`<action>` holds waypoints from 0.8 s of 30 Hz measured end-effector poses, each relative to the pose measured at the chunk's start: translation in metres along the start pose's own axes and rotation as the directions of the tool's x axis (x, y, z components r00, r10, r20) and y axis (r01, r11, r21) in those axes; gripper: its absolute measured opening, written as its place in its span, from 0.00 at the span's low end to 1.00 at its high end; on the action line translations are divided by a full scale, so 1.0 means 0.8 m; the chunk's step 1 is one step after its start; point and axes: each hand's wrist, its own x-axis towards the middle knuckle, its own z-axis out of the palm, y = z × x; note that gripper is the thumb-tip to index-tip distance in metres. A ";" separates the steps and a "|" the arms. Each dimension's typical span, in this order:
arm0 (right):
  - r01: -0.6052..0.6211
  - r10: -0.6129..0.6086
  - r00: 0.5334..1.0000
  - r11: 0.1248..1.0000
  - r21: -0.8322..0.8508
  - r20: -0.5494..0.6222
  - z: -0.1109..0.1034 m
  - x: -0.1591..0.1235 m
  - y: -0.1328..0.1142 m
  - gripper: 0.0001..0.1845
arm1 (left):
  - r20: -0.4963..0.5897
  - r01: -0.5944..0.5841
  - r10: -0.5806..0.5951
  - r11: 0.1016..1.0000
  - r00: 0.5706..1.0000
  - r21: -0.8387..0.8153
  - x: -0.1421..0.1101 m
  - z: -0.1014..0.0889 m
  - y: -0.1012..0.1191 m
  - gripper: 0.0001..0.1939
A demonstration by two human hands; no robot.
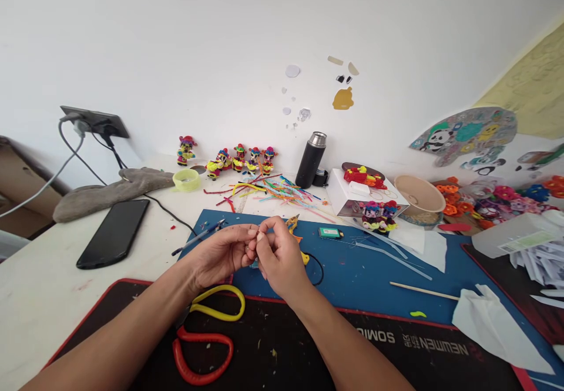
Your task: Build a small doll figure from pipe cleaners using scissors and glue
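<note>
My left hand (227, 252) and my right hand (281, 256) meet above the blue mat (356, 279). Thumb and fingertips of both are pinched together at one spot. Whatever lies between them is too small or too hidden to name. Just below my left wrist lie scissors with one yellow handle (220, 304) and one red handle (205, 359); the forearm covers part of them. Behind my right hand, a small orange and yellow piece (292, 223) shows in part. A thin black loop (319, 269) lies to the right of that hand.
Several colourful figurines (239, 159) stand along the wall, beside a pile of fuzzy sticks (282, 190). A black thermos (311, 161) and a white box (343, 194) are at the back. A phone (113, 233) lies left; tissue (496, 326) and a wooden stick (423, 290) lie right.
</note>
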 end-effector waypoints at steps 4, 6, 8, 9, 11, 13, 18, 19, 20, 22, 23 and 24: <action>0.003 -0.003 1.000 1.000 -0.013 -0.002 0.000 0.000 0.002 0.06 | -0.006 -0.001 0.001 1.000 1.000 0.006 0.000 0.000 -0.001 0.09; 0.011 -0.011 1.000 1.000 -0.019 -0.004 0.000 0.001 0.004 0.06 | -0.013 -0.007 0.008 1.000 1.000 0.011 0.000 0.000 -0.002 0.09; 0.028 -0.028 1.000 0.999 -0.022 -0.008 0.000 0.002 0.005 0.06 | -0.022 -0.017 0.018 1.000 1.000 0.023 0.001 0.001 -0.002 0.09; 0.036 -0.036 0.999 0.999 -0.023 -0.011 0.000 0.003 0.006 0.06 | -0.027 -0.022 0.023 0.999 0.999 0.029 0.002 0.001 -0.002 0.10; 0.045 -0.046 0.999 0.999 -0.025 -0.014 0.001 0.003 0.006 0.06 | -0.038 -0.030 0.031 0.999 0.999 0.038 0.002 0.002 -0.003 0.10; 0.046 -0.046 0.999 0.999 -0.030 -0.012 0.001 0.003 0.006 0.05 | -0.050 -0.034 0.036 0.999 0.998 0.042 0.002 0.002 -0.003 0.10; 0.039 -0.039 0.999 0.998 -0.039 -0.014 0.001 0.003 0.006 0.05 | -0.071 -0.040 0.043 0.998 0.997 0.047 0.003 0.002 -0.005 0.10; 0.038 -0.038 0.999 0.999 -0.036 -0.014 0.001 0.003 0.006 0.05 | -0.073 -0.038 0.042 0.998 0.996 0.045 0.003 0.002 -0.005 0.10; 0.037 -0.038 0.999 0.999 -0.033 -0.014 0.001 0.003 0.006 0.05 | -0.076 -0.037 0.041 0.998 0.996 0.044 0.003 0.002 -0.005 0.10; 0.034 -0.035 0.999 0.999 -0.027 -0.015 0.002 0.004 0.006 0.04 | -0.080 -0.038 0.041 0.998 0.996 0.043 0.003 0.003 -0.005 0.10; 0.032 -0.033 0.999 0.999 -0.026 -0.016 0.002 0.004 0.006 0.04 | -0.082 -0.039 0.043 0.998 0.996 0.043 0.003 0.003 -0.005 0.09; 0.030 -0.031 0.999 0.999 -0.028 -0.017 0.002 0.004 0.006 0.04 | -0.084 -0.041 0.044 0.998 0.995 0.044 0.003 0.004 -0.005 0.09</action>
